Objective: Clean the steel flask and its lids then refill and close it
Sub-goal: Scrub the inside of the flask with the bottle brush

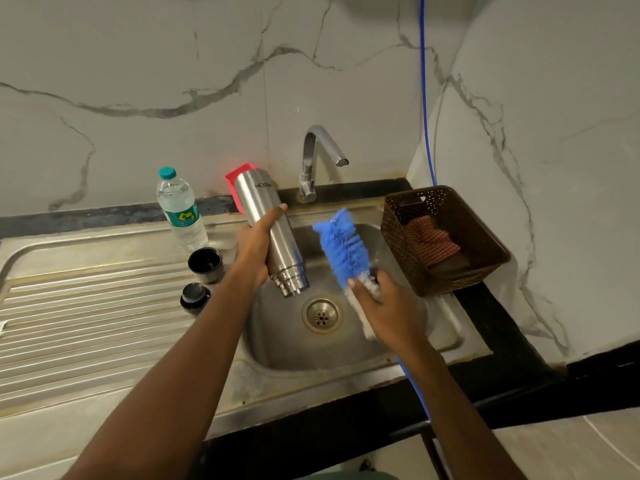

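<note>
My left hand [258, 245] grips the steel flask [277, 237] around its middle and holds it tilted over the sink basin [277, 344], mouth end pointing down toward the drain. My right hand [384, 306] grips the blue and white bottle brush [343, 247] by its lower part, bristles pointing up and away, just right of the flask and apart from it. Two black lids stand on the draining board left of the basin: a cup-shaped lid [205, 264] and a stopper lid [194, 298].
A plastic water bottle [180, 211] with a teal cap stands on the draining board. A pink holder [235, 183] sits behind the flask. The tap [317, 157] rises at the back. A brown basket [446, 244] with a checked cloth stands right of the sink.
</note>
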